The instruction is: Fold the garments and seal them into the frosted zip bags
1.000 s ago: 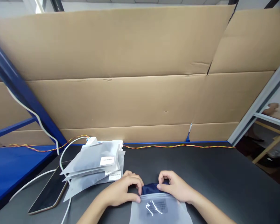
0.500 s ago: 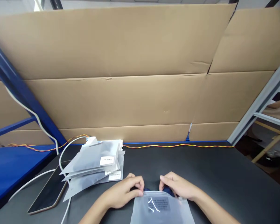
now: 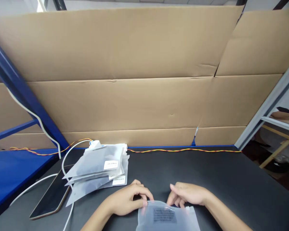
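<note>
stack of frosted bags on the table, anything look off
The stack of frosted plastic bags looks askew: the bags fan out with their edges unaligned, and one lower corner overlaps the edge of the black tablet.

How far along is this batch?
Done-looking: a stack of frosted bags with white labels. In hand: one more frosted bag, left hand at its top edge, right hand by its top corner. Left: no white label shows on it; can't tell whether its top is sealed.
</note>
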The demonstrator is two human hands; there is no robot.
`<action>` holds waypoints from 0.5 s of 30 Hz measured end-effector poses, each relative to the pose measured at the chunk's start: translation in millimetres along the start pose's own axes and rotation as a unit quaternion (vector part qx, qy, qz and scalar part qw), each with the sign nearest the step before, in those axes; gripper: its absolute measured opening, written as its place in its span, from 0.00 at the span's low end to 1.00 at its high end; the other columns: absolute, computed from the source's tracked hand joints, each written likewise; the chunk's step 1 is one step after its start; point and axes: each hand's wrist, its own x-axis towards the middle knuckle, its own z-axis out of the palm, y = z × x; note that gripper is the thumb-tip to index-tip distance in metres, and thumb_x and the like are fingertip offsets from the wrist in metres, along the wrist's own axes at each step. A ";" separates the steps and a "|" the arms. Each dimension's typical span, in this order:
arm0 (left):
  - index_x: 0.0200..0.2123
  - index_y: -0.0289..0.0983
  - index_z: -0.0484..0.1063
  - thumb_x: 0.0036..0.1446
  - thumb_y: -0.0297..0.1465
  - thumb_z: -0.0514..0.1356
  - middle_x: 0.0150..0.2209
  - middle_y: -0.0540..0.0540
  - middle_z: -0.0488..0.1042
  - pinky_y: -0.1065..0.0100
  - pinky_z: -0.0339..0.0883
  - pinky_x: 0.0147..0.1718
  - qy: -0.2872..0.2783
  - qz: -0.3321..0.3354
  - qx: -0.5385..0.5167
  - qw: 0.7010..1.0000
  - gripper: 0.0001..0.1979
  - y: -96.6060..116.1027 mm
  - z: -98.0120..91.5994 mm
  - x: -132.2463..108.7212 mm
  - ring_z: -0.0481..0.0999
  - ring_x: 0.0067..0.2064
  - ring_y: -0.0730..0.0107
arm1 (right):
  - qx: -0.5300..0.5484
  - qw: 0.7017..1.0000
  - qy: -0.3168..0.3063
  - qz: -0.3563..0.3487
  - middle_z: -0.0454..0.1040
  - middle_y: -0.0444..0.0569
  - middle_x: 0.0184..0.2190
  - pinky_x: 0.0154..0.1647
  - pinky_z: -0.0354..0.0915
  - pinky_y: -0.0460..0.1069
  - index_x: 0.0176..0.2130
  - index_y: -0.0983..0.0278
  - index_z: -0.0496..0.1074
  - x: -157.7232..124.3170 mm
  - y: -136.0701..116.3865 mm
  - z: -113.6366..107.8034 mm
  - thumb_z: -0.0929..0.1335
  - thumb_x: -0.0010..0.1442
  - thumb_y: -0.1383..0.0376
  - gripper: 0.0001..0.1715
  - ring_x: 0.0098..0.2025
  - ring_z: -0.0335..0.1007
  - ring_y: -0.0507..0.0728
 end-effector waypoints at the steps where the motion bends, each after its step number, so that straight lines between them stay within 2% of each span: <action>1: 0.45 0.44 0.78 0.62 0.41 0.59 0.34 0.48 0.76 0.68 0.60 0.44 -0.005 0.008 -0.005 1.000 0.13 -0.9 -0.2 0.2 0.68 0.43 0.63 | 0.009 1.000 -0.017 -0.020 0.78 0.56 0.37 0.25 0.62 0.43 0.39 0.67 0.82 -0.2 -0.4 0.3 0.62 0.59 0.35 0.42 0.29 0.65 0.50; 3: 0.44 0.43 0.79 0.57 0.43 0.64 0.31 0.49 0.73 0.68 0.61 0.43 -0.013 0.016 -0.013 1.000 0.15 -3.8 -0.5 0.9 0.69 0.39 0.64 | 0.033 0.998 -0.039 -0.048 0.76 0.55 0.41 0.25 0.62 0.43 0.40 0.67 0.81 0.3 -0.9 1.2 0.64 0.57 0.37 0.39 0.30 0.65 0.50; 7: 0.40 0.42 0.81 0.55 0.47 0.65 0.28 0.50 0.69 0.68 0.60 0.41 -0.019 0.008 -0.007 1.000 0.17 -10.2 1.1 2.6 0.67 0.38 0.65 | 0.053 0.998 -0.037 -0.025 0.75 0.54 0.35 0.26 0.61 0.43 0.43 0.69 0.81 2.2 0.1 2.7 0.62 0.57 0.34 0.43 0.28 0.66 0.49; 11: 0.36 0.43 0.83 0.56 0.49 0.64 0.26 0.50 0.71 0.67 0.59 0.42 -0.027 0.015 -0.002 1.000 0.17 -10.8 5.3 3.6 0.67 0.36 0.66 | -0.010 0.998 -0.065 -0.005 0.78 0.54 0.30 0.28 0.60 0.44 0.45 0.69 0.80 -2.4 -2.3 4.1 0.58 0.56 0.31 0.50 0.27 0.68 0.51; 15: 0.33 0.43 0.82 0.59 0.50 0.61 0.25 0.50 0.72 0.65 0.57 0.45 -0.044 0.030 -0.007 0.999 0.18 -7.3 5.2 3.8 0.66 0.32 0.68 | -0.074 0.995 -0.066 0.002 0.79 0.51 0.28 0.27 0.58 0.44 0.47 0.66 0.80 -6.7 -9.0 6.9 0.57 0.61 0.34 0.45 0.26 0.66 0.50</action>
